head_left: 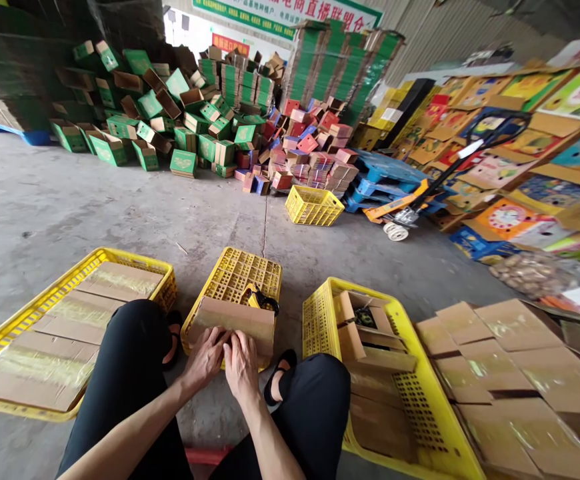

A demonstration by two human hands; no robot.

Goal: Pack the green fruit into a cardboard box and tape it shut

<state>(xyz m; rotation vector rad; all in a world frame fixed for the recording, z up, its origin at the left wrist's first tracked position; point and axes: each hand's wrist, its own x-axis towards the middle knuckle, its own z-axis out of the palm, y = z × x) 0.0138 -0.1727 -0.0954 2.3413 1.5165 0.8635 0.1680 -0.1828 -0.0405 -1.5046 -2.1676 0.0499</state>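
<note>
A small brown cardboard box (243, 322) with shiny tape along its top rests on an upturned yellow crate (235, 273) between my knees. My left hand (204, 360) and my right hand (241, 363) press side by side on the box's near edge, fingers curled over it. A yellow tape dispenser (261, 300) lies on the crate just behind the box.
A yellow crate (60, 287) of taped boxes sits at my left. Another yellow crate (420, 347) with folded cardboard stands at my right, beside flat taped cartons (510, 360). Piles of green boxes (170, 113) and red boxes (310, 157), a yellow basket (314, 205) and a pallet jack (405, 213) lie farther off.
</note>
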